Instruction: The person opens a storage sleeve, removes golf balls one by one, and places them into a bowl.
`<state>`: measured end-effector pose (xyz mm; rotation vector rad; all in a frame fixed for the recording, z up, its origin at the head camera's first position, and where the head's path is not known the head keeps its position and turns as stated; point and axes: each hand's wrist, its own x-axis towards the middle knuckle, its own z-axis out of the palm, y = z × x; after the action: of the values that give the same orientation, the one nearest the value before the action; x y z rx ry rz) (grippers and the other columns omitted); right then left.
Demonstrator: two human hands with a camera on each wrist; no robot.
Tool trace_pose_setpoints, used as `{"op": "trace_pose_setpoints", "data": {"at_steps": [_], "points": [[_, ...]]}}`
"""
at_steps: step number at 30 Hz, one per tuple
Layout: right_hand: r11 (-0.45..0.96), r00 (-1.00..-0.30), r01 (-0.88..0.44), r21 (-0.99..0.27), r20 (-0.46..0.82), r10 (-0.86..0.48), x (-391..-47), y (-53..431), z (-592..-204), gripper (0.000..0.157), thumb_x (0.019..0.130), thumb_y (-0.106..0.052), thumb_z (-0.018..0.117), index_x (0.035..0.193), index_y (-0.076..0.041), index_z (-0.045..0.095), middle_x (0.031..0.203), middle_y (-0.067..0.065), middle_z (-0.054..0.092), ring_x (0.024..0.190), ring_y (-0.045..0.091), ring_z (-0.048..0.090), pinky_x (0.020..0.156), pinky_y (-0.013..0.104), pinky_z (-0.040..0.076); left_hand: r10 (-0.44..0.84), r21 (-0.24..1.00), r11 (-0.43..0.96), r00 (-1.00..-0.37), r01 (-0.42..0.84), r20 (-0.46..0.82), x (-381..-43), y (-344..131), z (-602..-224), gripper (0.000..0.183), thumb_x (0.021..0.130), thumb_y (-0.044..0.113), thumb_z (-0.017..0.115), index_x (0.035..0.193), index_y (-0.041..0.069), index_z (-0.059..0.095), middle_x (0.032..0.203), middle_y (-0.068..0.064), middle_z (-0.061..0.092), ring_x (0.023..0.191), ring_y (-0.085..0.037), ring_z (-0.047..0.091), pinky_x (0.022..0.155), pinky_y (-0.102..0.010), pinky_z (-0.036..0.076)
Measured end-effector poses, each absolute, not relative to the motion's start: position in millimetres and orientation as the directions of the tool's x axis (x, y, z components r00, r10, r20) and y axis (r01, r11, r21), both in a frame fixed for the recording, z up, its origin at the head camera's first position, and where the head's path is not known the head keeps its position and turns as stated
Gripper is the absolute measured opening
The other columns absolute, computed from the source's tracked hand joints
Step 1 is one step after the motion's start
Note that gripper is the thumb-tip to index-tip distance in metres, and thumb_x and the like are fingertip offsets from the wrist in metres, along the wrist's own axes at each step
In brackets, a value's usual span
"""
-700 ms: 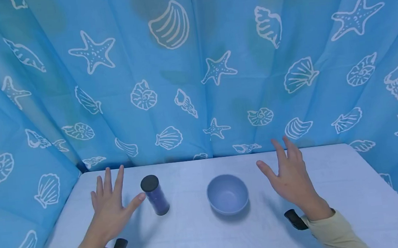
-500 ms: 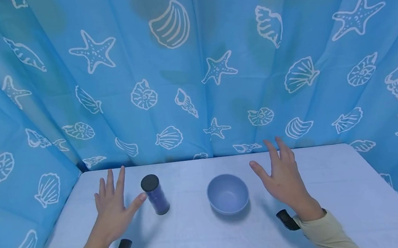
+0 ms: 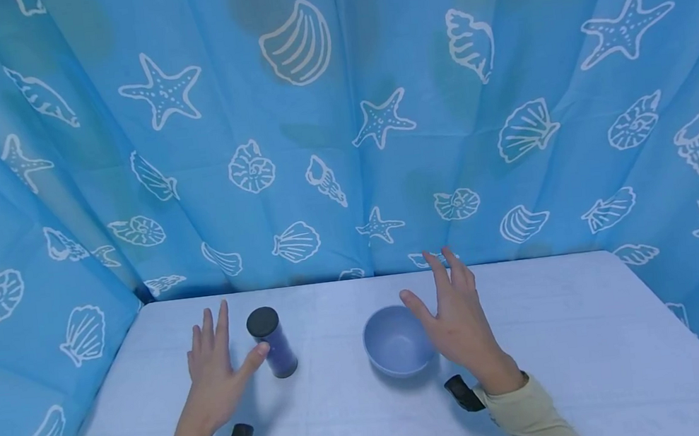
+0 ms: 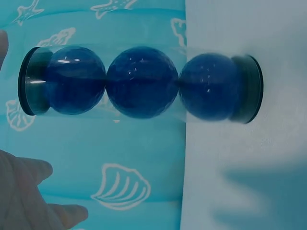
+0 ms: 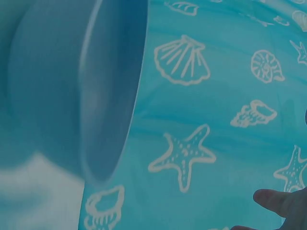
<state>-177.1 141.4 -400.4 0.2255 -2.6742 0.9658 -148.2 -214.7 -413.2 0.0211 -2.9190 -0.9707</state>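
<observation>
On the table's left side stands a clear tube [image 3: 279, 350] with black end caps. Inside it the left wrist view shows three dark blue balls [image 4: 142, 82] in a row. My left hand [image 3: 213, 381], fingers spread, is just left of the tube, and its thumb overlaps the tube in the head view. A blue bowl [image 3: 399, 341] sits upright near the middle, with its rim [image 5: 112, 96] and side large in the right wrist view. My right hand [image 3: 463, 323] is over the bowl's right side, fingers extended and holding nothing.
A white cloth covers the table [image 3: 346, 424]. Behind it and along both sides hangs a blue curtain [image 3: 326, 121] printed with white shells and starfish. Each wrist carries a black camera mount, such as the right one [image 3: 464, 394].
My right hand has moved left, from beside the bowl to over its right edge. My left hand has shifted right, closer to the tube. The tube and bowl have stayed put.
</observation>
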Motion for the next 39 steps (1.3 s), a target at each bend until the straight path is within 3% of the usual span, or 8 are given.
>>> {"op": "trace_pose_setpoints", "data": {"at_steps": [15, 22, 32, 39], "points": [[0.634, -0.945, -0.293, -0.716, 0.319, -0.077, -173, 85, -402, 0.079, 0.098, -0.057, 0.054, 0.156, -0.008, 0.031, 0.164, 0.018, 0.015, 0.149, 0.039, 0.015, 0.108, 0.07, 0.033, -0.069, 0.645, 0.764, -0.997, -0.028, 0.038, -147, -205, -427, 0.103, 0.093, 0.058, 0.061, 0.162, 0.01, 0.001, 0.165, -0.027, -0.003, 0.148, -0.055, -0.005, 0.112, -0.077, 0.001], [0.582, -0.934, -0.336, -0.74, 0.342, -0.105, -170, 58, -406, 0.077, 0.098, -0.052, 0.057, 0.155, -0.007, 0.034, 0.163, 0.019, 0.018, 0.149, 0.039, 0.017, 0.109, 0.069, 0.031, -0.08, 0.696, 0.715, -0.997, -0.061, -0.005, -150, -200, -436, 0.113, 0.087, 0.06, 0.069, 0.162, 0.015, -0.001, 0.167, -0.02, 0.0, 0.151, -0.047, 0.0, 0.116, -0.07, 0.009], [0.517, -0.918, -0.39, -0.762, 0.366, -0.152, -166, 30, -409, 0.073, 0.099, -0.048, 0.058, 0.154, -0.007, 0.034, 0.162, 0.018, 0.022, 0.148, 0.036, 0.021, 0.113, 0.065, 0.029, -0.067, 0.727, 0.687, -0.995, 0.003, 0.068, -152, -194, -448, 0.109, 0.087, 0.052, 0.074, 0.161, 0.005, 0.01, 0.164, -0.024, 0.017, 0.149, -0.044, 0.019, 0.118, -0.061, 0.02], [0.496, -0.922, -0.385, -0.778, 0.351, -0.164, -164, 16, -414, 0.072, 0.099, -0.048, 0.058, 0.154, -0.008, 0.034, 0.162, 0.016, 0.023, 0.149, 0.034, 0.022, 0.115, 0.063, 0.028, -0.111, 0.75, 0.66, -0.993, -0.042, 0.042, -153, -189, -452, 0.102, 0.088, 0.043, 0.077, 0.159, 0.0, 0.017, 0.16, -0.027, 0.027, 0.146, -0.045, 0.026, 0.117, -0.06, 0.025]]}}
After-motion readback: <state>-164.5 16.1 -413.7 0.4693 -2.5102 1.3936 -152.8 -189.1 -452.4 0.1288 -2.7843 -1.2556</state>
